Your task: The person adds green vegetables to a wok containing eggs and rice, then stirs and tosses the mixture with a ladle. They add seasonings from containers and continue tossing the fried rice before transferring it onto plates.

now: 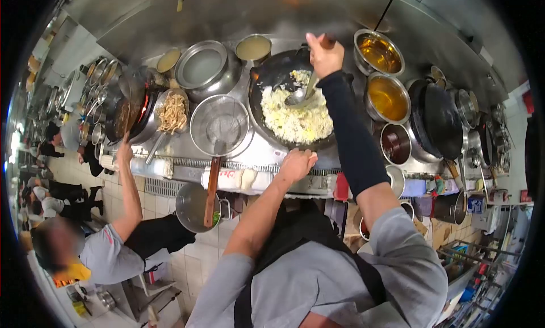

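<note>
Wok [271,78] is looking like dark matt metal. Ladle [298,96] is gleaming as polished steel. Strainer [220,125] is showing fine wire mesh, its handle [212,191] looking like worn brown wood. Bowls [388,98] are shining as smooth steel. Counter [258,153] is reading as dull, smeared steel. Sleeve [352,129] is looking like black matt cloth. Floor tiles [198,260] are looking pale and glossy.
</note>
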{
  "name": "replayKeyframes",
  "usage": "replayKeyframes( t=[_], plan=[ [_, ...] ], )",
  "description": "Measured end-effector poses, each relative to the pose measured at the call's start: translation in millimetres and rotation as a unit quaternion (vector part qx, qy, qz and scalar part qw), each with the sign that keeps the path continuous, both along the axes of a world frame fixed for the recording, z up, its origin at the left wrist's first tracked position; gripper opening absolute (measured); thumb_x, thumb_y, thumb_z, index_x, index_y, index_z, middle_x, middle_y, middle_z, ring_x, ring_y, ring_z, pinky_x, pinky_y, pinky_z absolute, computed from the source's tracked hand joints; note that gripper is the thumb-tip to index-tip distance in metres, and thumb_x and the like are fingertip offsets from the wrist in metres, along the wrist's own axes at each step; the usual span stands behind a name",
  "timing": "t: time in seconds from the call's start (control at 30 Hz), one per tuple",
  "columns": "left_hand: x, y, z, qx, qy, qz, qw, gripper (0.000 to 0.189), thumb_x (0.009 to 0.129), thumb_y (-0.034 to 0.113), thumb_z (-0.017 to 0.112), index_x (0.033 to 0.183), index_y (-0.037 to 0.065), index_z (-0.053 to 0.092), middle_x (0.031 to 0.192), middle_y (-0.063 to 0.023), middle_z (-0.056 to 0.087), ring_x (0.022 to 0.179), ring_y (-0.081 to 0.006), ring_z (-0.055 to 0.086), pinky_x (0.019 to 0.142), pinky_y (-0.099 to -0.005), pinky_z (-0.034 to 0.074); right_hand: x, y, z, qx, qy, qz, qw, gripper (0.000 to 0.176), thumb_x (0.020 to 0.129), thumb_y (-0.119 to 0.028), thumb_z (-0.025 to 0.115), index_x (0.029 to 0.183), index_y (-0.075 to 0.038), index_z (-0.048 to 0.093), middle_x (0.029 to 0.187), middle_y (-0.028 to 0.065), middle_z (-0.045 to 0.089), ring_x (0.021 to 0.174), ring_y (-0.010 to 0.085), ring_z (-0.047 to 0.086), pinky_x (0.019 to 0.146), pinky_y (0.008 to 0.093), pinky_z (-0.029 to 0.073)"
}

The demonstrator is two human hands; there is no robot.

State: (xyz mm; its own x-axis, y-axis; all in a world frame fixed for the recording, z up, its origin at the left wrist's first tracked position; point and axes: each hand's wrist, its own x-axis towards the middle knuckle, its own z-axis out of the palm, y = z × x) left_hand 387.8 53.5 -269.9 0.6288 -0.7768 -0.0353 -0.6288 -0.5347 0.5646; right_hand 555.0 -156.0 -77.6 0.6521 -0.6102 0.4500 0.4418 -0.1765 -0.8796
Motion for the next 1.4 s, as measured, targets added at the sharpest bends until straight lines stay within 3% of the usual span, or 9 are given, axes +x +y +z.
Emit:
replayKeyframes(
  t=[0.2, 0.37, 0.47, 0.8, 0.9, 1.0, 1.13, 1.27, 1.4],
  plan=[
    [1, 1, 16, 0.002, 0.008, -0.010, 1.000, 0.037, 0.108, 0.038, 0.055, 0.100, 0.004, 0.067, 0.096, -0.0189, 0.076, 0.097, -0.0428, 0.067, 0.092, -0.0521, 0.053, -33, 51, -9, 0.141, -0.045, 0.076, 0.986, 0.040, 0.100, -0.011, 0.076, 0.073, -0.014, 0.048, 0.060, -0.0059, 0.046, 0.047, 0.0044, 0.040, 0.046, 0.0269, 0.030],
    [5, 1, 10, -0.008, 0.002, -0.013, 1.000, 0.038, 0.108, 0.038, 0.055, 0.101, 0.004, 0.067, 0.098, -0.0189, 0.076, 0.098, -0.0428, 0.067, 0.091, -0.0538, 0.054, -95, 77, 55, 0.092, -0.038, 0.063, 0.993, 0.036, 0.098, -0.018, 0.079, 0.072, -0.006, 0.057, 0.061, -0.0022, 0.058, 0.054, 0.0067, 0.053, 0.052, 0.0265, 0.039],
    [3, 1, 9, 0.018, 0.016, -0.007, 1.000, 0.038, 0.107, 0.040, 0.056, 0.102, 0.003, 0.067, 0.099, -0.0196, 0.075, 0.100, -0.0427, 0.067, 0.091, -0.0542, 0.054, -89, 83, -16, 0.097, -0.014, 0.046, 0.994, 0.034, 0.097, -0.015, 0.078, 0.071, -0.007, 0.058, 0.061, -0.0030, 0.056, 0.055, 0.0067, 0.052, 0.052, 0.0270, 0.039],
    [0, 3, 12, 0.048, 0.041, -0.016, 0.998, 0.044, 0.108, 0.044, 0.052, 0.107, 0.003, 0.070, 0.104, -0.0213, 0.076, 0.104, -0.0439, 0.067, 0.095, -0.0542, 0.054, -112, 55, 7, 0.166, -0.026, 0.071, 0.983, 0.033, 0.102, -0.009, 0.072, 0.076, -0.009, 0.052, 0.062, -0.0012, 0.053, 0.053, 0.0068, 0.048, 0.050, 0.0268, 0.036],
    [2, 2, 14, 0.006, 0.013, -0.001, 1.000, 0.043, 0.107, 0.044, 0.055, 0.104, 0.003, 0.068, 0.099, -0.0223, 0.075, 0.100, -0.0439, 0.068, 0.091, -0.0548, 0.054, -164, 83, 45, 0.033, -0.031, 0.010, 0.999, 0.033, 0.100, -0.007, 0.074, 0.075, -0.008, 0.053, 0.063, 0.0000, 0.057, 0.053, 0.0059, 0.050, 0.051, 0.0256, 0.037],
    [3, 1, -4, -0.021, -0.008, -0.008, 1.000, 0.041, 0.106, 0.044, 0.057, 0.099, 0.004, 0.066, 0.091, -0.0223, 0.074, 0.092, -0.0440, 0.067, 0.085, -0.0551, 0.053, -148, 66, -39, -0.080, -0.017, -0.016, 0.997, 0.031, 0.099, -0.004, 0.073, 0.073, -0.007, 0.055, 0.065, 0.0009, 0.061, 0.056, 0.0070, 0.054, 0.053, 0.0277, 0.041],
    [0, 1, -1, -0.019, 0.006, -0.002, 1.000, 0.041, 0.107, 0.044, 0.056, 0.097, 0.005, 0.065, 0.090, -0.0222, 0.074, 0.091, -0.0450, 0.067, 0.086, -0.0544, 0.052, -143, 32, 12, 0.164, -0.030, 0.022, 0.986, 0.035, 0.100, -0.012, 0.073, 0.072, -0.006, 0.053, 0.062, -0.0030, 0.055, 0.053, 0.0066, 0.050, 0.052, 0.0276, 0.038],
    [3, -1, -5, -0.002, -0.001, -0.009, 1.000, 0.042, 0.108, 0.044, 0.054, 0.100, 0.004, 0.065, 0.093, -0.0226, 0.075, 0.095, -0.0448, 0.067, 0.091, -0.0536, 0.052, -206, 65, 3, -0.173, 0.005, -0.035, 0.984, 0.023, 0.093, 0.001, 0.075, 0.073, -0.003, 0.064, 0.068, -0.0030, 0.058, 0.062, 0.0068, 0.051, 0.060, 0.0258, 0.041],
    [3, -2, -8, 0.002, -0.007, -0.022, 1.000, 0.040, 0.107, 0.043, 0.057, 0.098, 0.005, 0.065, 0.087, -0.0225, 0.074, 0.092, -0.0441, 0.068, 0.088, -0.0545, 0.054, -157, -14, -17, 0.039, 0.020, 0.008, 0.999, 0.034, 0.101, -0.005, 0.072, 0.071, -0.007, 0.056, 0.065, -0.0007, 0.056, 0.058, 0.0092, 0.053, 0.059, 0.0280, 0.043]
  ],
)
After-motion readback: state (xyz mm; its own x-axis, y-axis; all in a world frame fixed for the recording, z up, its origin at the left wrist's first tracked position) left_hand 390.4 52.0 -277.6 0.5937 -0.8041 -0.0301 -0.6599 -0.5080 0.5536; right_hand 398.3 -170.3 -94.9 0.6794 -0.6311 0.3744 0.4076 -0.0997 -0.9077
